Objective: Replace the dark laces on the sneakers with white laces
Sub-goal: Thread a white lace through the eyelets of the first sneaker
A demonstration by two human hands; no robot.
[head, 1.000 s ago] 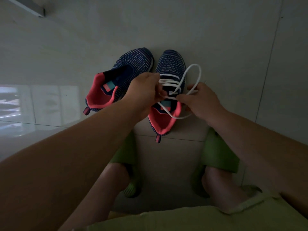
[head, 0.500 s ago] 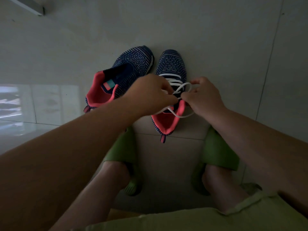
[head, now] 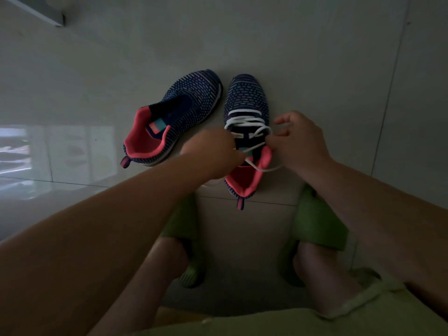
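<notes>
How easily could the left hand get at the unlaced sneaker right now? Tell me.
Probably yes: the unlaced sneaker lies just beyond the left hand with nothing between them. But that hand pinches the white lace and must let go first.

Pale tiled floor, green slippers and light green shorts in dim light

The glossy tile floor (head: 315,57) fills most of the frame, with thin grout lines at the right and lower left and a bright window reflection (head: 36,151) at the left edge. A grey ledge (head: 36,10) crosses the upper left corner. Two green slippers (head: 320,221) sit at lower centre, with light green shorts (head: 339,318) along the bottom edge.
</notes>
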